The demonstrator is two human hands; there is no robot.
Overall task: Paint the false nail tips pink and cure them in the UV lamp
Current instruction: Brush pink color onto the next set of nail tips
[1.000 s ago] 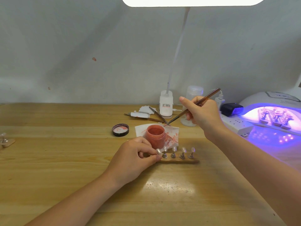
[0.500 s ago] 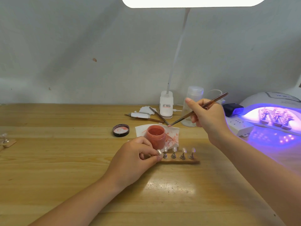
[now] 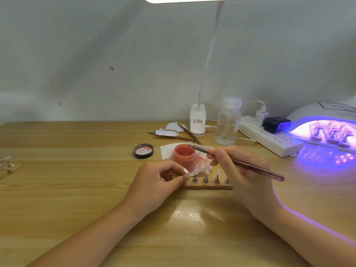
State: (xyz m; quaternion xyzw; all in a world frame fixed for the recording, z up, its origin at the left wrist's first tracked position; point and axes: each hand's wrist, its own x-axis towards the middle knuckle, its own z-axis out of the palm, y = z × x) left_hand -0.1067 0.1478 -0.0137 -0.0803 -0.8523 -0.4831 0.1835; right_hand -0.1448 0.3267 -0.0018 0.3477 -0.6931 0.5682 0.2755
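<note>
- The nail tips (image 3: 206, 172) stand upright on small metal stands in a row along a wooden strip (image 3: 209, 185) on the table (image 3: 77, 189), just in front of the pink jar (image 3: 184, 156).
- The left hand (image 3: 154, 186) pinches the leftmost stand on the strip between thumb and fingers; the tip on it is hidden by the hand.
- The right hand (image 3: 244, 170) grips a brush (image 3: 237, 163), fingers curled round the handle, and covers the strip's right end.
- The brush's bristle end reaches over the open jar's rim; whether it touches the paint cannot be told.
- The jar sits on a paint-smeared tissue (image 3: 202, 160); its lid (image 3: 143, 150) lies just to the left, inside up.
- At the right, the UV lamp (image 3: 327, 120) glows violet, with more strips of tips inside.
- Behind stand a clear bottle (image 3: 228, 122), a desk lamp base (image 3: 197, 122) and a power strip (image 3: 269, 138).
</note>
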